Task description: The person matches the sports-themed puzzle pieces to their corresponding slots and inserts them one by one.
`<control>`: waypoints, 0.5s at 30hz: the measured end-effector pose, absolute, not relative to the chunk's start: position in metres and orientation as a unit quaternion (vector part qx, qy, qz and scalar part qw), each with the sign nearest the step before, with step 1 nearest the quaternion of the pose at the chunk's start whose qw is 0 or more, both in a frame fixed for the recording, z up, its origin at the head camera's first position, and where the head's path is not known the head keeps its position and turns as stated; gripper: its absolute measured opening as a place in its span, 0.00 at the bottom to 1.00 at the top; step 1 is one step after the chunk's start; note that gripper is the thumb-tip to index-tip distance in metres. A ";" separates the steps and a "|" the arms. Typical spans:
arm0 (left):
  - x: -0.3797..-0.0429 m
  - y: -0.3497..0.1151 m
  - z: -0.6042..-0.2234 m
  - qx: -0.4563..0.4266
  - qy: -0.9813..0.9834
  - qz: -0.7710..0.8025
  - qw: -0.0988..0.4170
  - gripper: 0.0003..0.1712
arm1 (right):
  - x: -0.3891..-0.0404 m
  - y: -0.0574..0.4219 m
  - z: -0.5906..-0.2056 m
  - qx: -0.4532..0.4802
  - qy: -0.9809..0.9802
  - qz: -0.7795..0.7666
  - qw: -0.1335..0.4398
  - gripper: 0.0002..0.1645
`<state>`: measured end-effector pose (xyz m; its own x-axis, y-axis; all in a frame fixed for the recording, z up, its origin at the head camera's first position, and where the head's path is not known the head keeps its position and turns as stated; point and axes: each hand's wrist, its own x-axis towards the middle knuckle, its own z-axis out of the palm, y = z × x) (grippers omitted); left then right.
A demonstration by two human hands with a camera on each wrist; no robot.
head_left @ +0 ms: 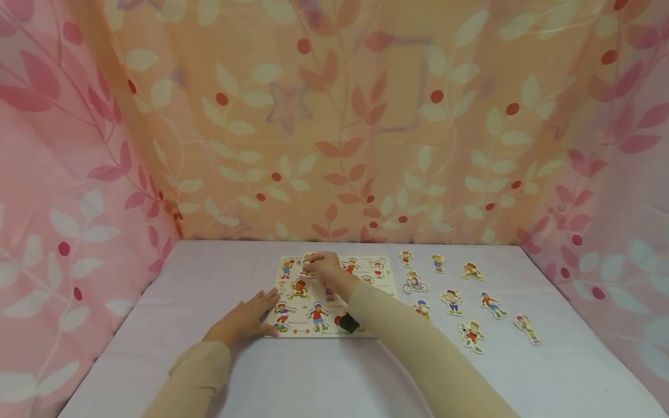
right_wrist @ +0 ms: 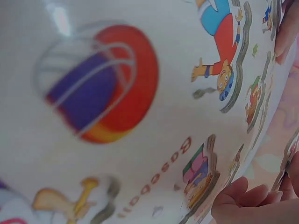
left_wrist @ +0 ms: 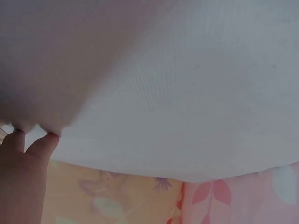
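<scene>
A white puzzle board [head_left: 303, 306] with printed sports figures and words lies on the table. My left hand [head_left: 248, 314] rests at its left edge, fingers extended along the border and thumb near the lower corner. At the board's upper part, my right hand [head_left: 330, 270] pinches a small figure-shaped puzzle piece [head_left: 307, 268] between thumb and fingers; the fingers hide part of its picture. In the right wrist view the edge of this piece [right_wrist: 290, 149] shows by the fingertips, above the board's far side. My right forearm covers some of the board's right half.
Several loose figure pieces lie right of the board, among them a cyclist [head_left: 414, 283], a footballer [head_left: 473, 337] and a runner [head_left: 473, 271]. A small black object [head_left: 347, 322] shows beside the right sleeve, over the board. Patterned curtains [head_left: 334, 145] enclose the white table [head_left: 334, 377] at back and sides.
</scene>
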<state>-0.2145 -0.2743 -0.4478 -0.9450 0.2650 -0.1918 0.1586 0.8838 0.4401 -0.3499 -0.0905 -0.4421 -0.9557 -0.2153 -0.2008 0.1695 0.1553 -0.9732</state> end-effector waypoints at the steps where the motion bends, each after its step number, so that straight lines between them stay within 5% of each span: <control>1: -0.214 -0.274 -0.448 0.109 0.963 0.215 0.125 0.54 | -0.351 -0.093 -0.444 -0.021 0.746 -0.648 0.152 0.07; 15: -0.212 -0.271 -0.448 0.095 0.961 0.226 0.130 0.53 | -0.359 -0.123 -0.454 -0.062 0.756 -0.625 0.184 0.10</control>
